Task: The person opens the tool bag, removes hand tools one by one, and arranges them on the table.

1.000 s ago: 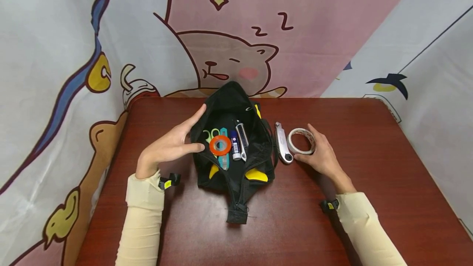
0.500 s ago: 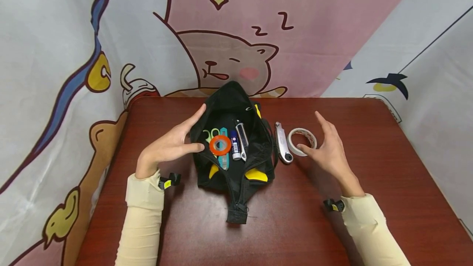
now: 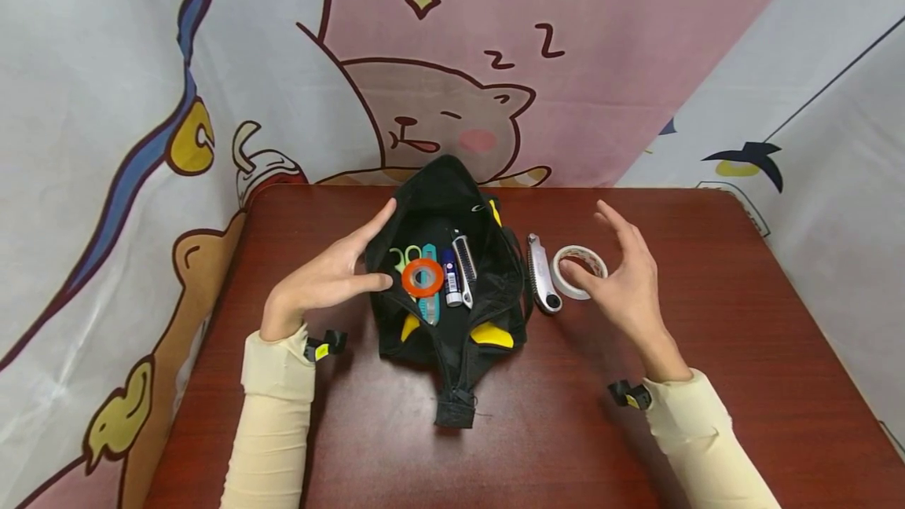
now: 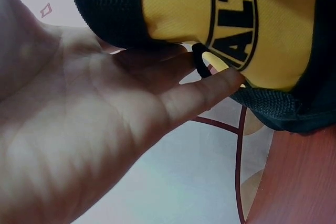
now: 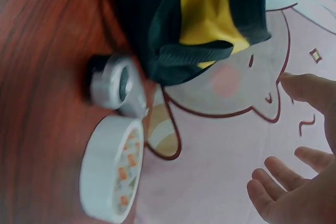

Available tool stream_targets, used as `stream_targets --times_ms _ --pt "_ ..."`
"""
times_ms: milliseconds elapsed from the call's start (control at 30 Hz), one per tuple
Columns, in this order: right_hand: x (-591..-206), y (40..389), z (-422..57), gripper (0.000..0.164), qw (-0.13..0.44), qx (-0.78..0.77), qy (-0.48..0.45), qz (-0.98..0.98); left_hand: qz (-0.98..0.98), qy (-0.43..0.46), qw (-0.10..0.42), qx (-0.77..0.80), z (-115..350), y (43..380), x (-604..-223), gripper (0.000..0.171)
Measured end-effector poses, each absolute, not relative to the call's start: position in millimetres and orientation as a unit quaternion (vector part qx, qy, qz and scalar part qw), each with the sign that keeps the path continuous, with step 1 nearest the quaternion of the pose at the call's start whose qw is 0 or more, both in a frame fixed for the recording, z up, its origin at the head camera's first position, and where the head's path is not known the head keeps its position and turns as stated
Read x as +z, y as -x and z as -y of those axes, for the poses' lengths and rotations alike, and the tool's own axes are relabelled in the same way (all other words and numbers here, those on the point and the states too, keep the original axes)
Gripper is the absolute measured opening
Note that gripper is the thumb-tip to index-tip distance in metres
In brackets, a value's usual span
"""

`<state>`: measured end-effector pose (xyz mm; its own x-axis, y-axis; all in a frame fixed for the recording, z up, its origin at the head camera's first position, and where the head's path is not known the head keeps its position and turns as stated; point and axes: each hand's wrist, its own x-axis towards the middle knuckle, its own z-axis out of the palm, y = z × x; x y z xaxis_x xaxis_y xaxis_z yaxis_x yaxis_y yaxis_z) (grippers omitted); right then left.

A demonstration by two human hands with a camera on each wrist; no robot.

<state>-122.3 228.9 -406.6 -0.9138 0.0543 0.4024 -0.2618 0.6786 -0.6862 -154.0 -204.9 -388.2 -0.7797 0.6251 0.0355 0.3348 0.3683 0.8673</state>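
Against the left side of an open black-and-yellow tool bag (image 3: 424, 350) my left hand (image 3: 321, 277) lies with thumb and forefinger spread along its mouth; in the left wrist view its straight fingers (image 4: 199, 95) touch the yellow side. Inside the bag are scissors with pale green handles (image 3: 412, 252), an orange tape roll (image 3: 433, 277), a turquoise box cutter (image 3: 429, 311), a glue stick (image 3: 451, 281) and a black-and-white slim tool (image 3: 463, 258). My right hand (image 3: 629, 281) is spread and holds nothing, its thumb overlapping a white tape roll (image 3: 590, 291) in the head view.
Between the bag and the white tape roll lies a long silver tool (image 3: 540, 273) with a round hole at one end. The reddish-brown table (image 3: 735, 297) extends to the right. A printed cartoon cloth (image 3: 608, 61) hangs behind and at both sides.
My right hand has let go of the white tape roll and drawn back up and to the right, fingers spread. The tape roll now lies slightly further right. My left hand stays put.
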Motion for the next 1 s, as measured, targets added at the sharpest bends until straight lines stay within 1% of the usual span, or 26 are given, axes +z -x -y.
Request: stream_targets --times_ms 233,567,667,767,900,1000 --pt "-394 123 -207 0.098 0.232 0.440 -0.100 0.862 -0.813 -0.293 0.152 0.479 206 153 -389 0.107" --pt "-377 125 -166 0.098 0.229 0.484 -0.172 0.827 -0.813 -0.293 0.151 0.480 206 153 -388 0.106" --pt "-376 127 -151 0.099 0.221 0.493 -0.199 0.817 -0.813 -0.291 0.153 0.481 206 153 -388 0.106" --pt "-375 127 -136 0.100 0.202 0.508 -0.217 0.809 -0.814 -0.293 0.150 0.478 206 153 -388 0.105" --pt "-378 126 -117 0.100 0.173 0.516 -0.233 0.806 -0.815 -0.293 0.152 0.477 204 154 -387 0.105" --pt "-381 127 -107 0.099 0.164 0.512 -0.241 0.808 -0.814 -0.291 0.156 0.479 204 154 -386 0.105"
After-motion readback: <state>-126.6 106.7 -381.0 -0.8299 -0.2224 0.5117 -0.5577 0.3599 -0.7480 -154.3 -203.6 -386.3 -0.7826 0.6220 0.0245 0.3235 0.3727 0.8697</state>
